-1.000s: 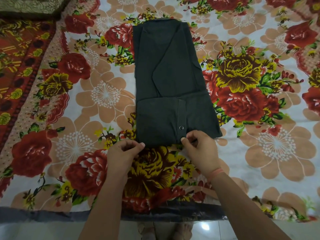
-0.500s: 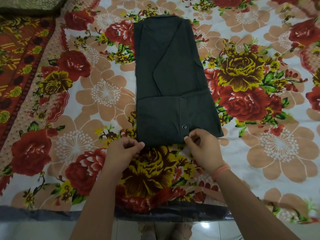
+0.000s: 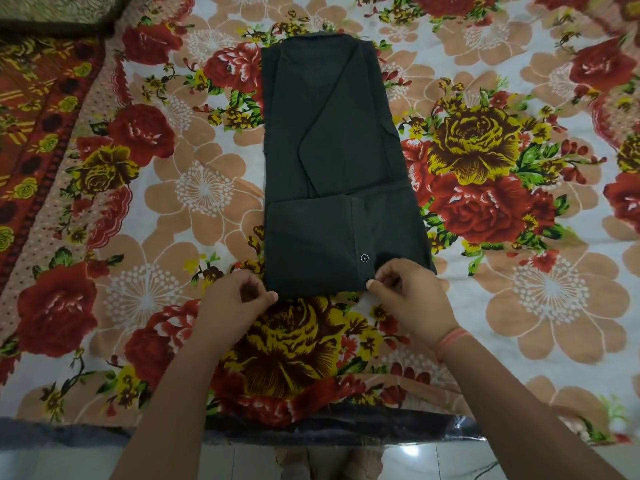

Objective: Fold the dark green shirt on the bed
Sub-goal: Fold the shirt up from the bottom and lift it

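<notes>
The dark green shirt (image 3: pixel 332 161) lies on the bed as a long narrow rectangle, its sides folded in and its lower part doubled up, with one button showing near the bottom. My left hand (image 3: pixel 235 303) pinches the shirt's near left corner between thumb and curled fingers. My right hand (image 3: pixel 408 296) pinches the near edge right of the middle, just below the button. Both hands sit at the shirt's near edge.
The flowered bedsheet (image 3: pixel 173 202) covers the bed. A red patterned cloth (image 3: pixel 38 109) lies along the left side, with a dark greenish cushion (image 3: pixel 59 12) at the far left corner. The bed's near edge (image 3: pixel 346 431) meets a tiled floor (image 3: pixel 69 465).
Both hands hold the same spots on the near edge. The view has shifted slightly; the shirt has not visibly moved.
</notes>
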